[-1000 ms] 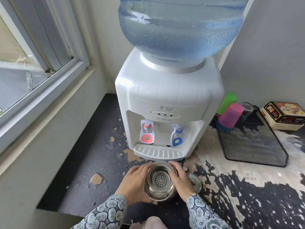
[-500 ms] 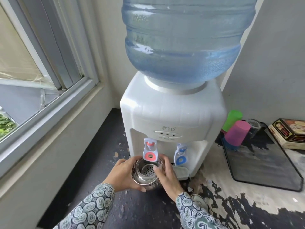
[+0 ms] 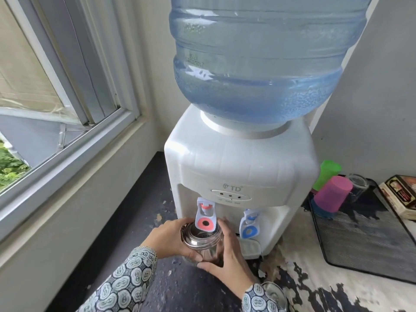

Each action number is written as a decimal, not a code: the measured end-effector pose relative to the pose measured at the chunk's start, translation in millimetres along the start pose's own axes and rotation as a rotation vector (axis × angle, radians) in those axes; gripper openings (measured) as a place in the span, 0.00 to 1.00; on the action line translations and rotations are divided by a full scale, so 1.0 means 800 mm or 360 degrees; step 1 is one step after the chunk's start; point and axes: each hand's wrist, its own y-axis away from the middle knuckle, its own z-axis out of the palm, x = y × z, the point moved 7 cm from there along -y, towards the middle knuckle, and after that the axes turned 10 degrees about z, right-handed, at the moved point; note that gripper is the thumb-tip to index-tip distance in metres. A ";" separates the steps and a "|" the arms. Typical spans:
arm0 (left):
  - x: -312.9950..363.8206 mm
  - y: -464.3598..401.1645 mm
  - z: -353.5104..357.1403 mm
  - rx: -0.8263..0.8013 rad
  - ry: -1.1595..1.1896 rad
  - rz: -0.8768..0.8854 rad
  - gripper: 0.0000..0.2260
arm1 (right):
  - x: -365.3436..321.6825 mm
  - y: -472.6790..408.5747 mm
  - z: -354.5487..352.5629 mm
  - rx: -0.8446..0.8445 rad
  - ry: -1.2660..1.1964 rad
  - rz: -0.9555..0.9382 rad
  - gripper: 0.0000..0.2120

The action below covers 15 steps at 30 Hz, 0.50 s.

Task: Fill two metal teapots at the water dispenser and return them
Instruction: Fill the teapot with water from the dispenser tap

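Observation:
A lidless metal teapot (image 3: 201, 243) with a perforated strainer inside is held right under the red tap (image 3: 206, 216) of the white water dispenser (image 3: 243, 167). My left hand (image 3: 166, 238) grips its left side. On the right side my right hand (image 3: 227, 255) wraps around it, thumb low on the front. The blue tap (image 3: 248, 226) is to the right. A round metal lid (image 3: 273, 292) lies on the counter behind my right wrist. No water stream is visible. A second teapot is not in view.
The big blue water bottle (image 3: 258, 64) tops the dispenser. Right of it a black mesh tray (image 3: 364, 242) carries pink (image 3: 333, 197) and green (image 3: 327, 176) cups and a glass. A printed box (image 3: 403, 199) sits at the far right. A window and sill run along the left.
Both hands lifted the teapot from the counter in front of the drip tray up under the red tap. The lid stayed on the counter. My view tilted upward.

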 end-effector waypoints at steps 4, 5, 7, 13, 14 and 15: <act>0.004 0.008 -0.005 0.0204 -0.0035 0.0134 0.45 | 0.005 -0.002 0.002 0.0015 -0.0126 0.0091 0.47; 0.004 0.012 -0.005 0.0298 -0.0012 0.0201 0.43 | 0.004 -0.003 0.001 0.0033 -0.0191 0.0103 0.47; 0.003 0.024 -0.002 0.0453 0.0015 0.0302 0.38 | 0.002 -0.005 0.000 0.0061 -0.0295 0.0111 0.45; 0.008 0.035 0.026 0.0355 -0.0270 0.0362 0.47 | 0.001 -0.009 0.001 0.0080 -0.0330 0.0126 0.43; 0.006 0.033 0.029 0.0369 -0.0321 0.0346 0.50 | 0.000 -0.009 0.003 0.0070 -0.0321 0.0132 0.44; 0.003 0.031 0.032 0.0396 -0.0344 0.0319 0.53 | -0.001 -0.010 0.004 0.0057 -0.0308 0.0131 0.45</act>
